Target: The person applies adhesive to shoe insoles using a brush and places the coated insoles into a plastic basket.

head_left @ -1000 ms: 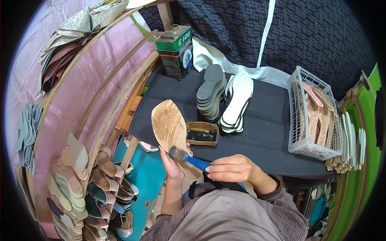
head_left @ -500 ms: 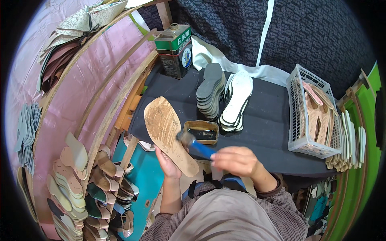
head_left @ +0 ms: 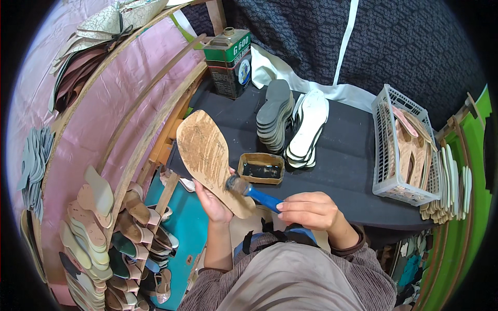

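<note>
My left hand (head_left: 213,203) grips a tan shoe sole (head_left: 205,150) near its narrow end, fingers beneath and along its edges. Brown streaks cover much of the sole's upper face. In my right hand (head_left: 310,210) is a brush (head_left: 264,199) with a blue handle, closed between thumb and fingers. Its dark bristles rest against the sole's narrower part. Just beyond them, on the dark table (head_left: 342,150), stands a small tan tub (head_left: 261,180) holding dark liquid. A stack of grey soles (head_left: 273,116) and a stack of white, dark-edged soles (head_left: 308,129) lie behind the tub.
A green-and-black metal can (head_left: 228,62) stands at the table's back left. At the right, a white plastic basket (head_left: 386,150) holds tan sole pieces, with more pale soles (head_left: 448,181) beside it. Shoes and soles (head_left: 127,243) fill wooden racks at the left.
The brush has come down from over the sole's edge onto its narrow part. The sole has shifted slightly left and up, turning a little.
</note>
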`<state>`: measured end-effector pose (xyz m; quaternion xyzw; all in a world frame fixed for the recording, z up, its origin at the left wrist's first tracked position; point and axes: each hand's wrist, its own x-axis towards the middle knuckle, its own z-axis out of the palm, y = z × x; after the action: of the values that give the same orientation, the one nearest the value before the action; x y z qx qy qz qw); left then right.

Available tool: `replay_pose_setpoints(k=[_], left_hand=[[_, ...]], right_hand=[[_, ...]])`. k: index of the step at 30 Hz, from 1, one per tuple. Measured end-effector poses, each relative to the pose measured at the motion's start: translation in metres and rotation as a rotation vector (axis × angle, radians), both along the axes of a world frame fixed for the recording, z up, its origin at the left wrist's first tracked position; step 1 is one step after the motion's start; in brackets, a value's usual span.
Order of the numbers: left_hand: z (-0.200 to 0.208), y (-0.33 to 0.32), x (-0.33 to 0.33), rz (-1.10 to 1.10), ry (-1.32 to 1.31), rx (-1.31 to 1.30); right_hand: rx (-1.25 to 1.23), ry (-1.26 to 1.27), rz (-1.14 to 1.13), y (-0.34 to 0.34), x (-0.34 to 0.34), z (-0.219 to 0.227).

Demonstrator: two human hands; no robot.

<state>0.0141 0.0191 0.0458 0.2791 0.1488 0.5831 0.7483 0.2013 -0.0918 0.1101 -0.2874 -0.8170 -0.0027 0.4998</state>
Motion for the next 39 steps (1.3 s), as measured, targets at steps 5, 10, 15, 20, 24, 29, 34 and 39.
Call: replay_pose_setpoints(k=[5,10,15,20,24,29,34,39], left_hand=[[0.009,0.004,0.0,0.02,-0.029,0.003],[0.012,0.009,0.001,0.055,-0.017,0.066],[0.014,0.009,0.001,-0.033,-0.065,0.066],[0.013,0.012,0.0,-0.009,-0.075,0.051],[0.016,0.008,0.002,0.003,-0.123,-0.005],[0.018,0.011,0.0,0.025,-0.128,0.013],[0.023,0.013,0.0,0.072,-0.154,0.023],[0.024,0.014,-0.001,0.069,-0.155,0.03]], right_hand=[[0.009,-0.037,0.023,-0.006,-0.002,0.001],[0.028,-0.078,-0.056,-0.01,0.0,0.006],[-0.006,0.006,-0.024,-0.01,0.002,0.001],[0.018,-0.048,0.054,-0.014,-0.001,0.0],[-0.01,-0.003,-0.032,-0.017,0.005,0.004],[0.003,-0.061,0.014,-0.022,0.006,0.004],[0.025,-0.085,-0.015,-0.025,0.006,0.001],[0.02,-0.065,-0.135,-0.028,0.011,0.002]])
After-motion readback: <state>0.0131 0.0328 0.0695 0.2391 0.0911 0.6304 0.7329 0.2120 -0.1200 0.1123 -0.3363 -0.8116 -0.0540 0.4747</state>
